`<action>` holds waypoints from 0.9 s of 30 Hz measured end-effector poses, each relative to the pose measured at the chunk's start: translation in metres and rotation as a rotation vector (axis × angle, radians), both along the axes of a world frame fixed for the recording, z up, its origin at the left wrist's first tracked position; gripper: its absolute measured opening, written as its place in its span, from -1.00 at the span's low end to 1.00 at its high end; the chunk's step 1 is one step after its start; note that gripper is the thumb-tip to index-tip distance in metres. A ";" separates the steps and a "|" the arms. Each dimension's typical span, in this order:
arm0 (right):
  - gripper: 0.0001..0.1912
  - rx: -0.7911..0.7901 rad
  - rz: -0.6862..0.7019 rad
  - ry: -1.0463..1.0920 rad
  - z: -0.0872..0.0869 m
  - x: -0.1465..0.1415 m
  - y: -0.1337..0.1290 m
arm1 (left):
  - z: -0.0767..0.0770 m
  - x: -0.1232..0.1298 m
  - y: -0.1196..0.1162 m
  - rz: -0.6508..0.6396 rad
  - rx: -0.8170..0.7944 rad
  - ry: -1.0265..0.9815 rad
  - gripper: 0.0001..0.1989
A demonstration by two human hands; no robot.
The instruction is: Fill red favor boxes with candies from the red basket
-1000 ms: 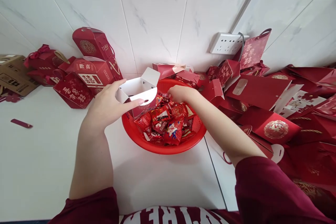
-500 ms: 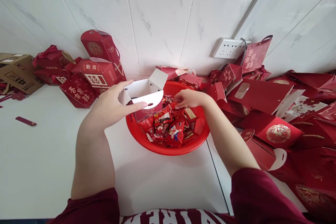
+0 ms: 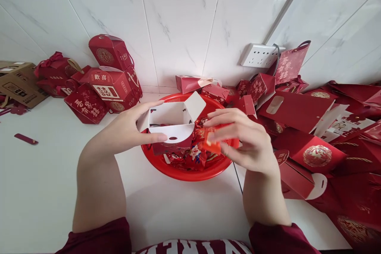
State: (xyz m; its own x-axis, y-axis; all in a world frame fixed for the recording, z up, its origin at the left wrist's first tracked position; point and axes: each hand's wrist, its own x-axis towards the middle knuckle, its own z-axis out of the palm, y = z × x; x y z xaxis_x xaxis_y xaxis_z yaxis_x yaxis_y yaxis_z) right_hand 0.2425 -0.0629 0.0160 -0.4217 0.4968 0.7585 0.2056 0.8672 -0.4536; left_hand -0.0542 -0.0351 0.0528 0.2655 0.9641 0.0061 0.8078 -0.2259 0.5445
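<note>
An open gift box [image 3: 171, 114], white inside and red outside, is gripped at its left end by my left hand [image 3: 133, 127], thumb on the near flap. It is held over the left part of a red plastic basket [image 3: 184, 175]. Wrapped sweets [image 3: 195, 156] in red packets lie in the basket, partly hidden by the box. To the right of the box, my right hand [image 3: 244, 137] holds a small orange-red candy packet [image 3: 212, 141] between thumb and fingers, slightly blurred. Something reddish shows at the bottom of the box, but I cannot make out what.
Decorated red boxes [image 3: 108, 87] stand at the left by the tiled wall, beside a brown cardboard box [image 3: 22, 85]. Many more red boxes [image 3: 308, 149] crowd the right side. A white power strip [image 3: 259, 55] leans against the wall. A dark red strip [image 3: 26, 139] lies on the white table.
My right hand has come up out of the sweets towards me and to the right, carrying a candy packet. The box in my left hand has shifted slightly right and nearer.
</note>
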 end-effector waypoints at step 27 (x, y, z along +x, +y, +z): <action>-0.65 0.533 -0.311 0.029 -0.007 0.001 0.006 | -0.008 0.009 0.007 -0.127 -0.090 0.153 -0.05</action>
